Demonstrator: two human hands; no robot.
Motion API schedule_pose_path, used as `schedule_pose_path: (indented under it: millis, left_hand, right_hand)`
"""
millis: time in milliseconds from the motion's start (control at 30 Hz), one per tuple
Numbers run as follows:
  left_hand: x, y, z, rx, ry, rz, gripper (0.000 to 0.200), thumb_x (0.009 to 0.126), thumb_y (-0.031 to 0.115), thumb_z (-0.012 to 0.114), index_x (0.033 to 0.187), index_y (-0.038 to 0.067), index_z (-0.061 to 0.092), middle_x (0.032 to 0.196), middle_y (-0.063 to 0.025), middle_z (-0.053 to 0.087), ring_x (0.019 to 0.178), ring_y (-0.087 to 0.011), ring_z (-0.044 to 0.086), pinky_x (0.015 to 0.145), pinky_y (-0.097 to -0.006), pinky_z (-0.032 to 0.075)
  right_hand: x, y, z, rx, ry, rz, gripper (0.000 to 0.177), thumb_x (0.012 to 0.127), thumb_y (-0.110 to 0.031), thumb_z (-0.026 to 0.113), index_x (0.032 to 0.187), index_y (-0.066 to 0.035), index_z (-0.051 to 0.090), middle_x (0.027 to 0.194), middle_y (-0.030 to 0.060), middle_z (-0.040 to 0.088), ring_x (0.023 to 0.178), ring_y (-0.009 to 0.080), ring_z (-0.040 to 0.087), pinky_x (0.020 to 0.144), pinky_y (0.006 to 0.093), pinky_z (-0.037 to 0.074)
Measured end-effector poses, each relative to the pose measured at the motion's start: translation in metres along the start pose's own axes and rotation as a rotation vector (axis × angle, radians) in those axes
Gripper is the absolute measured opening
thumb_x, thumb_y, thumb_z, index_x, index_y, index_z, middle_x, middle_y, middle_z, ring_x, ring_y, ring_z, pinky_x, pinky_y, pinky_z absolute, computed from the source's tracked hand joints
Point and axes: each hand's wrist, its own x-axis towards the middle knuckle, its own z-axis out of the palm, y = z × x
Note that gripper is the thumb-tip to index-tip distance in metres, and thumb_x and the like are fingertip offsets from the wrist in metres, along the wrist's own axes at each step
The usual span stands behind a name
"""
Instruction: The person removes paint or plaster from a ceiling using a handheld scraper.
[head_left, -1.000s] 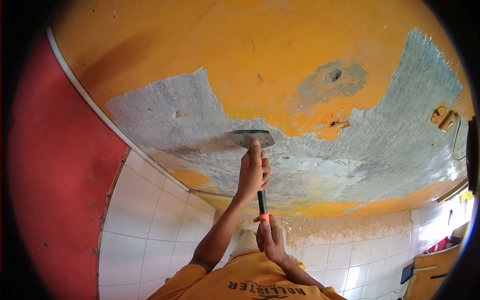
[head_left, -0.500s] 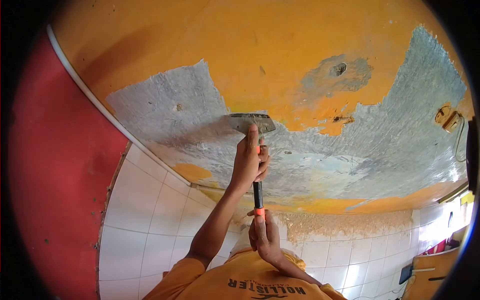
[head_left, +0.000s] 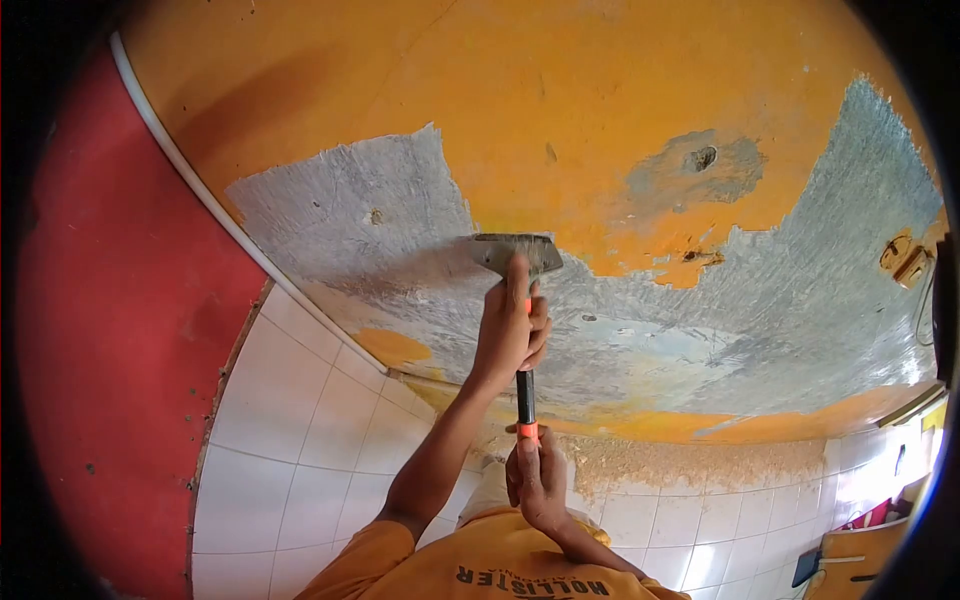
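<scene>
My left hand [head_left: 510,335] grips the upper part of a scraper handle, forefinger stretched along it toward the wide metal blade [head_left: 517,252]. The blade lies flat against the surface at the border between bare grey plaster [head_left: 380,225] and orange paint [head_left: 560,110]. Lower down, my right hand [head_left: 540,480] is closed around the end of the black and orange handle [head_left: 526,405]. Both arms reach up from my orange shirt [head_left: 500,570].
A red wall [head_left: 120,330] stands at the left, edged by a white pipe [head_left: 200,190]. White tiles [head_left: 290,430] lie below the scraped area. Paint flakes [head_left: 700,462] are heaped along the tiles. A small fitting with a cable [head_left: 905,258] sits at the right.
The blade has slid a little further up along the grey patch toward the orange paint edge, both hands following it. The view has shifted slightly.
</scene>
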Motion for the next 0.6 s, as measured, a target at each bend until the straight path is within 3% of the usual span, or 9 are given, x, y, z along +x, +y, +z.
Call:
schedule_pose_path:
  millis: [200,400,433,500,600]
  left_hand:
    - [-0.002,-0.019,-0.007,-0.012,0.009,-0.052,0.054,0.101,0.066,0.04,0.088,0.013,0.041,0.055,0.0072,0.023,0.034,-0.005,0.021,0.03,-0.0237,0.016]
    - [-0.001,0.0,0.001,-0.029,0.04,-0.04,0.057,0.099,0.069,0.041,0.089,0.013,0.043,0.055,0.0072,0.025,0.034,-0.0048,0.021,0.03,-0.0233,0.016]
    - [0.0,-0.009,-0.005,-0.02,0.055,-0.054,0.058,0.099,0.07,0.042,0.089,0.013,0.043,0.054,0.0071,0.025,0.034,-0.0049,0.021,0.03,-0.0234,0.015]
    - [-0.003,-0.02,-0.008,-0.001,0.03,-0.055,0.058,0.098,0.07,0.043,0.088,0.013,0.043,0.054,0.007,0.024,0.034,-0.0052,0.02,0.03,-0.0236,0.015]
    - [0.0,-0.005,-0.003,-0.045,0.051,-0.057,0.058,0.098,0.07,0.042,0.088,0.013,0.042,0.053,0.007,0.024,0.034,-0.0053,0.02,0.03,-0.0239,0.015]
  right_hand:
    - [-0.004,0.023,-0.004,-0.118,0.078,-0.024,0.034,0.11,-0.028,0.041,0.128,0.001,0.046,0.059,-0.0054,0.04,0.047,0.0038,0.036,0.043,0.0219,0.029]
    - [-0.002,0.003,0.005,-0.014,0.037,-0.041,0.035,0.11,-0.026,0.042,0.13,0.002,0.043,0.06,-0.005,0.041,0.049,0.0034,0.036,0.045,0.0218,0.028]
    - [0.002,0.02,0.0,-0.108,0.038,-0.12,0.035,0.11,-0.031,0.04,0.13,-0.003,0.044,0.061,-0.0019,0.043,0.042,0.005,0.035,0.037,0.0218,0.031]
    - [-0.003,0.03,-0.003,-0.112,0.026,-0.122,0.035,0.11,-0.031,0.04,0.131,-0.003,0.043,0.061,-0.0015,0.043,0.041,0.0051,0.036,0.037,0.0218,0.031]
    - [-0.003,0.003,0.001,-0.057,0.024,-0.084,0.036,0.11,-0.028,0.042,0.132,0.0,0.042,0.06,-0.0041,0.041,0.046,0.0038,0.036,0.042,0.0217,0.029]
